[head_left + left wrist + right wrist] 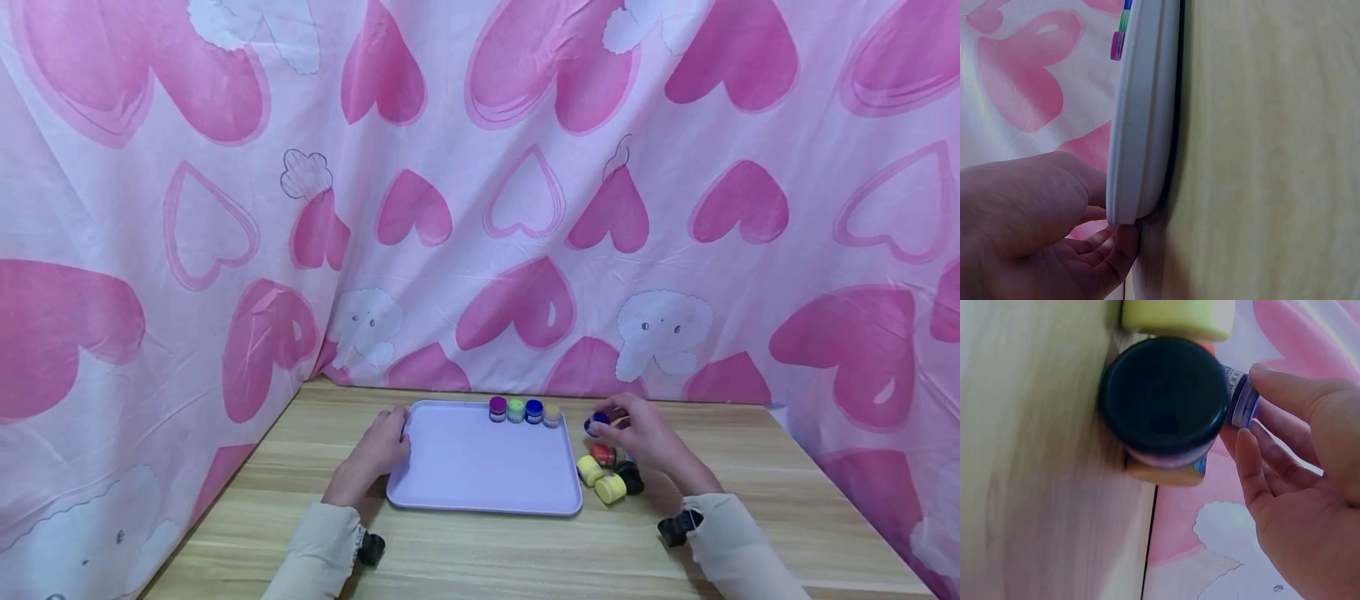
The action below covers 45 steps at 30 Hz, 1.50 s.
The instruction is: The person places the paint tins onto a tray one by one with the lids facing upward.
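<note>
Left hand [375,450] in grip on lilac tray [480,467], right hand [647,432] in pinch on blue jar [596,423]

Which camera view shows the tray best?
The head view: nearly the whole tray shows there, seen from above. The left wrist view gives only part of it, edge-on; the right wrist view shows none of it.
</note>
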Available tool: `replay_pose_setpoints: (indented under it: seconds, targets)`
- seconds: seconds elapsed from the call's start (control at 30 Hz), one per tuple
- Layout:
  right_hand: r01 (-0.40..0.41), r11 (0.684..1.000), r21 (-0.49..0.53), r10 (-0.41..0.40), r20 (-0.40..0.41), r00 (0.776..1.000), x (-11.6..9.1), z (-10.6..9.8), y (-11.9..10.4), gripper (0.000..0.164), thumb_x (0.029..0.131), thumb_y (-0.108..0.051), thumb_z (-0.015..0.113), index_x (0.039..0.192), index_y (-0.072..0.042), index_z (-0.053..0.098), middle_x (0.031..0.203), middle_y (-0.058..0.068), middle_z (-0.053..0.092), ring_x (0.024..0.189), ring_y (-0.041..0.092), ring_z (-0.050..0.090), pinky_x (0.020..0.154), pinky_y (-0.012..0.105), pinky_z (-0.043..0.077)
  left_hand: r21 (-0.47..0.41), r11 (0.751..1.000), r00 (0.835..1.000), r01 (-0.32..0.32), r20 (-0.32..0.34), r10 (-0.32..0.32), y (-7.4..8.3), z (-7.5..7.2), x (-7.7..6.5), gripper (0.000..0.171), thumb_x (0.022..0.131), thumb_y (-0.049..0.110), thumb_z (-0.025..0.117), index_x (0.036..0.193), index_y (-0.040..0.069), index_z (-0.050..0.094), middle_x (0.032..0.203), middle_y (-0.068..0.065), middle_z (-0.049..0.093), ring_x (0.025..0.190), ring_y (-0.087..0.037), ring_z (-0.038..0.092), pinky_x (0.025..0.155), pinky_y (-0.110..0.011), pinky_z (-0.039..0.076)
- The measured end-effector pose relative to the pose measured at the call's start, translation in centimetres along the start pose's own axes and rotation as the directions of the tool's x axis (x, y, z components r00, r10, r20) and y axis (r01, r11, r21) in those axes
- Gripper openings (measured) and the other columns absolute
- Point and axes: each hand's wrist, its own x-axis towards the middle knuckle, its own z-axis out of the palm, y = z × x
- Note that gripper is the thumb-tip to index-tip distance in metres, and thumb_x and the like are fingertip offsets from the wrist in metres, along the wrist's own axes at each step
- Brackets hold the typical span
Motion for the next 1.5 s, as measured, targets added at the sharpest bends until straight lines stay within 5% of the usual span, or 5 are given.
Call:
replay_pose_setpoints:
  seconds: [0.6,0.83,1.0,1.5]
  targets:
    - [0.079,0.996,-0.030,-0.078,0.030,0.996,1.1,1.5,-1.9,0.035,0.097,-0.022,0.084,0.127,-0.010,0.075,0.119,0.003,0.073,0.108,0.021,0.071,0.095,0.043,0.067,-0.025,0.999,1.000,0.020,0.015,-0.020,0.0,0.1,0.1,0.038,0.102,0.003,0.063,0.139,-0.007,0.058,0.128,-0.027,0.064,0.120,-0.037,0.066,0.112,-0.057,0.057]
    - [0.123,0.992,-0.034,-0.121,0.063,0.991,1.7,2.2,-2.9,0.033,0.097,-0.020,0.083,0.128,-0.011,0.076,0.118,0.002,0.075,0.109,0.022,0.071,0.096,0.046,0.066,0.007,0.998,0.997,-0.067,-0.035,0.067,-1.1,0.8,0.4,0.035,0.099,0.004,0.063,0.131,-0.009,0.060,0.119,-0.027,0.065,0.111,-0.038,0.067,0.104,-0.057,0.060]
    - [0.143,0.989,-0.039,-0.139,0.093,0.986,2.2,2.7,-2.9,0.031,0.098,-0.023,0.083,0.126,-0.013,0.076,0.115,-0.001,0.076,0.106,0.017,0.070,0.094,0.043,0.066,-0.020,1.000,1.000,-0.003,0.000,0.003,0.0,0.0,0.0,0.037,0.101,0.003,0.063,0.136,-0.008,0.059,0.125,-0.027,0.065,0.118,-0.038,0.066,0.111,-0.058,0.056]
    - [0.138,0.988,-0.073,-0.130,0.111,0.985,3.4,4.1,-3.4,0.029,0.095,-0.022,0.085,0.122,-0.013,0.079,0.110,-0.002,0.077,0.100,0.015,0.069,0.089,0.038,0.065,-0.001,1.000,1.000,0.022,0.013,-0.022,0.0,0.0,0.0,0.038,0.103,0.004,0.063,0.139,-0.008,0.058,0.128,-0.027,0.064,0.118,-0.036,0.066,0.111,-0.056,0.057]
